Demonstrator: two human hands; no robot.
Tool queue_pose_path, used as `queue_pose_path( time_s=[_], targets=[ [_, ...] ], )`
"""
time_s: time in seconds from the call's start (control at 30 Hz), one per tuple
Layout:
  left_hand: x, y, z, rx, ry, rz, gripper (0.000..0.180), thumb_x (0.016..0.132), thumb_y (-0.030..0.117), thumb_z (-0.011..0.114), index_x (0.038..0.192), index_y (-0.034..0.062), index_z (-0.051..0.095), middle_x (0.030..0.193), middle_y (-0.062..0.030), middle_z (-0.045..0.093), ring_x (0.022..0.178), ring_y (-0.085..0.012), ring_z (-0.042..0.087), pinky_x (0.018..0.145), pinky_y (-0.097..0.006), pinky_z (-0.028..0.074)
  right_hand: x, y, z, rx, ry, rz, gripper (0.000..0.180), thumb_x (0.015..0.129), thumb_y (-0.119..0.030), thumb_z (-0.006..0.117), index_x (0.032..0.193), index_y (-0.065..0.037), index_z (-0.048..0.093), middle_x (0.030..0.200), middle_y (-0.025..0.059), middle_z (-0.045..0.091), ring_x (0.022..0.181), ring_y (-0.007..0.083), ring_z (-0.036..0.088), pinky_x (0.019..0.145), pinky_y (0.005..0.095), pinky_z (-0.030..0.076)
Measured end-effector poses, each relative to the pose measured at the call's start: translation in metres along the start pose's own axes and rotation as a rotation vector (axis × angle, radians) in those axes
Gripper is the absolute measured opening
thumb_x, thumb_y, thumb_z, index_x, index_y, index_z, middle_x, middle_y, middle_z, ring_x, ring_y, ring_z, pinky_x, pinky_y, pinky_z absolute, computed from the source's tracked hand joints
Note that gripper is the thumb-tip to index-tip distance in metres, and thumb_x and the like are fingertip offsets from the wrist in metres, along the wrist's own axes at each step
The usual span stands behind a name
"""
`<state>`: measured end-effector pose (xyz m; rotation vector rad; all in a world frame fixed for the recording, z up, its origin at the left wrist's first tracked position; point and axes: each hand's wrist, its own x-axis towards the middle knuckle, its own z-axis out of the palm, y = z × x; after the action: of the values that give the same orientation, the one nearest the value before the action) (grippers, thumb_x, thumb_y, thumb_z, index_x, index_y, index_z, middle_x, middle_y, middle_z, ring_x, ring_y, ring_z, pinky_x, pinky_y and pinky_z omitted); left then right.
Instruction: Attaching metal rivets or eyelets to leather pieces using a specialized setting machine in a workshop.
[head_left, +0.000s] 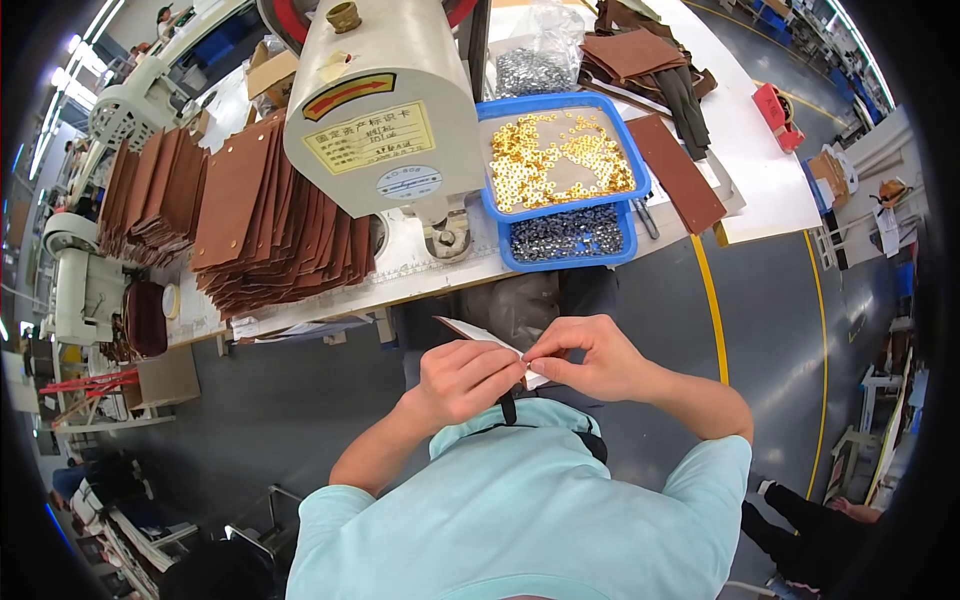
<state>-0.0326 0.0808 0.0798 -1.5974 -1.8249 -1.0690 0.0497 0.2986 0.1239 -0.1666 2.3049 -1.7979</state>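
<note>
Both of my hands hold one small flat piece (478,334), pale on the side I see and dark brown at its lower edge, in front of my chest below the table edge. My left hand (462,378) grips it from the left with curled fingers. My right hand (592,360) pinches its right end between thumb and fingertips. Above them stands a cream press machine (380,110) on the white workbench (430,275). A fanned stack of brown leather pieces (270,225) lies left of the machine.
A blue tray of gold rings (560,155) sits over a blue tray of dark metal parts (570,235), right of the machine. More brown pieces (678,170) and a bag of parts (535,60) lie farther right. Yellow floor lines (712,300) curve beside the bench. Another person's legs (810,515) show at lower right.
</note>
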Motion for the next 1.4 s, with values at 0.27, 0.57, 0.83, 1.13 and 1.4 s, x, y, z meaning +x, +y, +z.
queue_pose_path(
  time_s=[0.27, 0.57, 0.83, 1.13, 1.4],
  targets=[
    [0.0, 0.001, 0.001, 0.018, -0.011, -0.012, 0.024, 0.064, 0.012, 0.075, 0.088, 0.0074, 0.072, 0.086, -0.0019, 0.069, 0.073, -0.0167, 0.069, 0.059, -0.027, 0.053, -0.005, 0.002, 0.009, -0.261, 0.109, -0.191, 0.013, 0.086, -0.007, 0.073, 0.098, -0.003, 0.075, 0.09, 0.01, 0.072, 0.08, 0.0236, 0.069, 0.071, 0.0329, 0.055],
    [0.002, 0.006, 0.001, -0.063, -0.048, -0.116, 0.027, 0.063, 0.007, 0.085, 0.086, 0.0078, 0.072, 0.081, -0.0023, 0.069, 0.066, -0.0171, 0.065, 0.054, -0.029, 0.052, -0.006, 0.002, 0.009, -0.465, 0.132, -0.365, 0.017, 0.082, -0.017, 0.078, 0.096, -0.007, 0.076, 0.089, 0.0067, 0.073, 0.08, 0.0215, 0.068, 0.072, 0.0359, 0.048],
    [0.003, 0.011, 0.003, -0.277, -0.074, -0.334, 0.031, 0.068, 0.003, 0.085, 0.096, 0.0059, 0.072, 0.087, -0.0076, 0.071, 0.069, -0.0215, 0.067, 0.059, -0.032, 0.056, -0.001, 0.022, 0.002, -0.466, 0.101, -0.366, 0.023, 0.076, -0.021, 0.085, 0.094, -0.011, 0.075, 0.084, -0.0002, 0.072, 0.078, 0.0185, 0.067, 0.074, 0.0337, 0.045],
    [0.013, 0.013, 0.007, -0.389, -0.296, -0.628, 0.057, 0.074, 0.016, 0.087, 0.125, 0.0038, 0.065, 0.097, -0.0093, 0.074, 0.081, -0.0268, 0.072, 0.072, -0.035, 0.059, 0.011, 0.039, 0.015, -0.768, 0.256, -0.677, 0.019, 0.067, -0.011, 0.08, 0.08, -0.008, 0.067, 0.073, 0.0009, 0.065, 0.064, 0.0178, 0.063, 0.063, 0.0339, 0.043],
    [0.013, -0.001, 0.004, -0.392, -0.313, -0.867, 0.049, 0.081, 0.004, 0.078, 0.129, 0.0061, 0.065, 0.096, -0.0143, 0.074, 0.085, -0.0216, 0.074, 0.075, -0.033, 0.058, 0.02, 0.033, -0.003, -0.313, 0.152, -0.317, 0.034, 0.089, -0.027, 0.074, 0.111, -0.001, 0.072, 0.088, 0.0123, 0.071, 0.076, 0.0282, 0.069, 0.071, 0.0383, 0.054]
  ],
)
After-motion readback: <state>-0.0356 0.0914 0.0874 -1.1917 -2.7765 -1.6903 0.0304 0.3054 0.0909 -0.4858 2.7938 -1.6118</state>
